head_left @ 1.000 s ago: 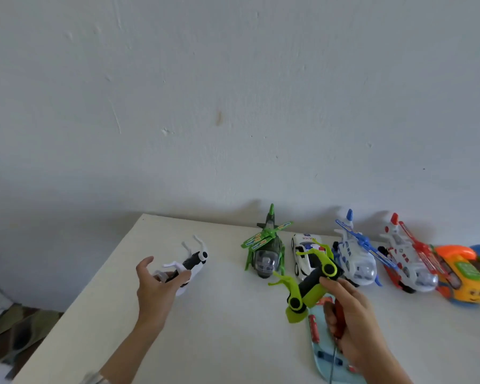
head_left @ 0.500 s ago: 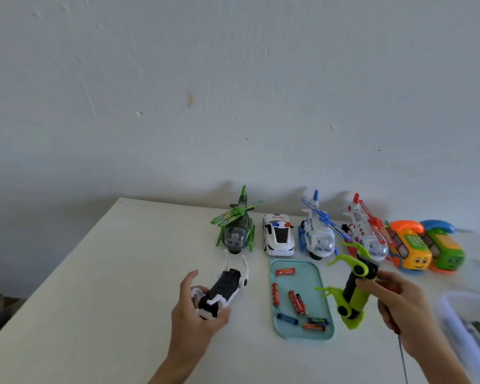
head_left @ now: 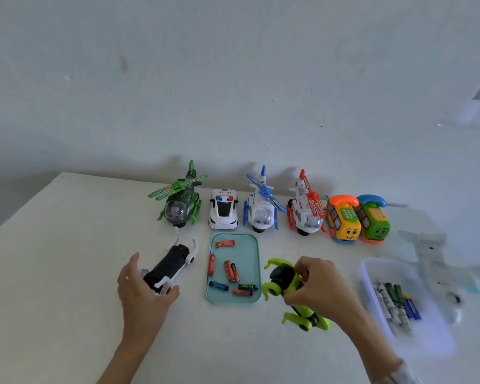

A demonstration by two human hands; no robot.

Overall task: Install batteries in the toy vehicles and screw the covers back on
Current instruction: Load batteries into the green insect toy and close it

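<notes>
My left hand (head_left: pixel 142 289) grips the near end of a white and black toy vehicle (head_left: pixel 170 266) that lies on the table, left of a teal tray (head_left: pixel 257 261). Several loose batteries (head_left: pixel 231 271) lie in that tray. My right hand (head_left: pixel 317 286) holds a lime green and black toy vehicle (head_left: pixel 287 282) down on the table, right of the tray. A red handle, probably a screwdriver (head_left: pixel 304 273), shows between the fingers of that hand.
Along the wall stand a green helicopter (head_left: pixel 179 203), a police car (head_left: pixel 223 209), a blue helicopter (head_left: pixel 261 210), a red helicopter (head_left: pixel 305 210) and two phone-shaped toys (head_left: pixel 358 218). A clear box (head_left: pixel 372 278) at the right holds several batteries.
Both hands have come down and in toward the tray. The white and black toy now rests on the table. The green toy has been lowered from the air onto the table.
</notes>
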